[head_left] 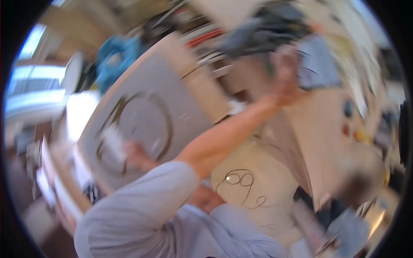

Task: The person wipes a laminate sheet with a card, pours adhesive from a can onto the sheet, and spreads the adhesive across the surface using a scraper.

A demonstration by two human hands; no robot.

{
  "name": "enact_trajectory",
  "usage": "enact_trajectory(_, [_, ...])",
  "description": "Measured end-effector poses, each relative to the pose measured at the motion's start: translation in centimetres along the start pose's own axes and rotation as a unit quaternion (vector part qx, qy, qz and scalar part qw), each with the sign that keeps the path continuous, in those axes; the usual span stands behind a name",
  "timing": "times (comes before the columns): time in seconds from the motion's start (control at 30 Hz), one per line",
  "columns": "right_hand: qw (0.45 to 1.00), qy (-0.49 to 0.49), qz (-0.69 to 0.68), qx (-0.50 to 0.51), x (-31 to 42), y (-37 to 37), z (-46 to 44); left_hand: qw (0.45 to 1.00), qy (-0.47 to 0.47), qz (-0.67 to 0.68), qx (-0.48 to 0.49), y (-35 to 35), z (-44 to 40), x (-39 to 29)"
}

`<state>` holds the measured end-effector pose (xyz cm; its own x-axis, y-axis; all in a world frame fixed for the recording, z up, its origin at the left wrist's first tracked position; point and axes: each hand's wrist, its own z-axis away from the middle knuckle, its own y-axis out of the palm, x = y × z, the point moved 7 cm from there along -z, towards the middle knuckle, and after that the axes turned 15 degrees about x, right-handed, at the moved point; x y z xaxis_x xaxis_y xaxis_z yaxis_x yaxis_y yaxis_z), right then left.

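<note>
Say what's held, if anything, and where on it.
Right hand seems to hold a blurred white object by its lower-right end. Left hand is beside the blue-grey piece; blur hides any hold.

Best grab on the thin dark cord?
Probably the side-by-side loops of the thin dark cord, pinched together from above: they lie bunched on the pale surface, with nothing over them, while the lower end trails off.

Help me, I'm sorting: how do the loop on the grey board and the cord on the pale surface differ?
The loop looks thick; the cord is thin. The loop spreads into a wide ring, while the cord winds into several small coils. Both look dark and curved.
</note>
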<state>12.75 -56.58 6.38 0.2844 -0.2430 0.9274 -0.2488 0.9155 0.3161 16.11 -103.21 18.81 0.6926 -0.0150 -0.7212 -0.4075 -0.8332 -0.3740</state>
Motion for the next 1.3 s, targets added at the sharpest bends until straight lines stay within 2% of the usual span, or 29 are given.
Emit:
enact_trajectory(0.07, [0.999,0.028,0.02,-0.007,0.7,-1.6,-0.8,0.996,0.046,0.076,-0.014,-1.4,1.3,0.9])
enact_trajectory(0.13, [0.998,0.05,0.039,-0.022,1.7,-3.2,-2.4,0.98,-0.137,0.089,0.117,-1.5,3.9,2.3])
enact_trajectory(0.17, [0.997,0.059,0.05,-0.025,1.8,-3.7,-3.2,0.985,-0.1,0.077,0.118,-3.5,5.3,1.5])
enact_trajectory(0.2, [0.996,0.061,0.06,-0.026,1.9,-3.8,-3.9,0.98,-0.074,0.057,0.174,-6.5,6.2,0.8])
enact_trajectory(0.23, [0.995,0.064,0.072,-0.023,2.0,-3.5,-4.9,0.97,-0.046,0.043,0.233,-11.3,7.3,-0.8])
enact_trajectory(0.3, [0.993,-0.031,0.108,-0.042,2.1,-3.6,-6.3,0.988,0.008,0.019,0.153,-25.5,10.6,-3.0])
enact_trajectory(0.33, [0.966,0.018,0.247,-0.077,2.9,-3.3,-6.7,0.981,-0.033,-0.091,0.166,-32.6,13.9,-2.5])
enact_trajectory(0.37, [0.914,0.063,0.382,-0.116,4.0,-3.0,-6.9,0.972,-0.189,-0.114,0.083,-40.0,20.0,-0.2])
enact_trajectory(0.4, [0.964,0.033,0.252,-0.077,3.7,-3.4,-6.9,0.934,-0.34,-0.112,0.003,-47.3,26.9,1.8])
enact_trajectory(0.43, [0.992,0.002,0.12,-0.041,4.4,-3.9,-8.1,0.882,-0.397,-0.252,-0.033,-54.3,34.9,2.8])
enact_trajectory(0.47, [0.984,-0.01,0.165,-0.06,4.3,-5.5,-9.1,0.804,-0.461,-0.369,-0.064,-61.2,43.0,3.7])
enact_trajectory(0.5, [0.974,-0.021,0.21,-0.078,4.2,-7.2,-10.3,0.698,-0.65,-0.269,-0.133,-65.6,51.7,3.0])
enact_trajectory(0.53, [0.972,-0.003,0.216,-0.088,4.7,-8.9,-11.4,0.573,-0.763,-0.297,-0.048,-68.5,60.4,3.9])
enact_trajectory(0.6, [0.963,0.014,0.25,-0.099,6.7,-11.0,-13.3,0.601,-0.757,-0.256,-0.009,-70.0,62.7,2.7])
enact_trajectory(0.67, [0.939,0.019,0.322,-0.115,8.8,-12.8,-15.0,0.606,-0.675,-0.405,-0.115,-71.3,72.5,6.7])
enact_trajectory(0.73, [0.903,0.036,0.41,-0.123,7.3,-15.4,-17.3,0.663,-0.697,-0.245,-0.122,-71.0,73.4,8.2])
enact_trajectory(0.77, [0.908,0.035,0.399,-0.122,6.0,-15.7,-18.0,0.679,-0.705,-0.161,-0.124,-70.8,73.1,7.4])
enact_trajectory(0.8, [0.915,0.033,0.386,-0.113,5.1,-15.4,-19.1,0.671,-0.713,-0.16,-0.13,-71.3,70.4,5.3])
enact_trajectory(0.83, [0.852,0.029,0.512,-0.099,4.7,-13.2,-20.1,0.665,-0.72,-0.138,-0.143,-71.3,70.6,5.3])
enact_trajectory(0.87, [0.876,0.042,0.464,-0.122,2.8,-11.9,-21.2,0.657,-0.729,-0.119,-0.154,-71.5,71.2,5.2])
enact_trajectory(0.93, [0.856,0.034,0.503,-0.115,1.4,-5.6,-22.9,0.664,-0.713,-0.134,-0.18,-72.1,71.2,4.9])
enact_trajectory(1.0, [0.856,-0.019,0.514,-0.046,0.4,3.1,-24.1,0.672,-0.698,-0.145,-0.2,-72.5,71.5,5.4])
enact_trajectory(1.07, [0.832,-0.031,0.553,-0.018,-1.9,10.5,-25.0,0.68,-0.695,-0.123,-0.201,-73.4,70.9,5.9])
enact_trajectory(1.13, [0.839,-0.055,0.542,0.018,-2.2,19.0,-24.0,0.685,-0.691,-0.095,-0.211,-73.7,71.3,6.3])
enact_trajectory(1.23, [0.838,-0.046,0.544,0.004,-1.6,17.3,-23.9,0.689,-0.686,-0.058,-0.226,-73.9,72.4,6.8])
enact_trajectory(1.27, [0.759,-0.111,0.641,-0.034,-0.4,13.7,-22.3,0.691,-0.684,-0.052,-0.228,-74.1,72.3,6.5])
enact_trajectory(1.3, [0.857,-0.024,0.509,-0.074,0.7,9.4,-21.6,0.693,-0.682,-0.044,-0.228,-74.1,72.4,6.3])
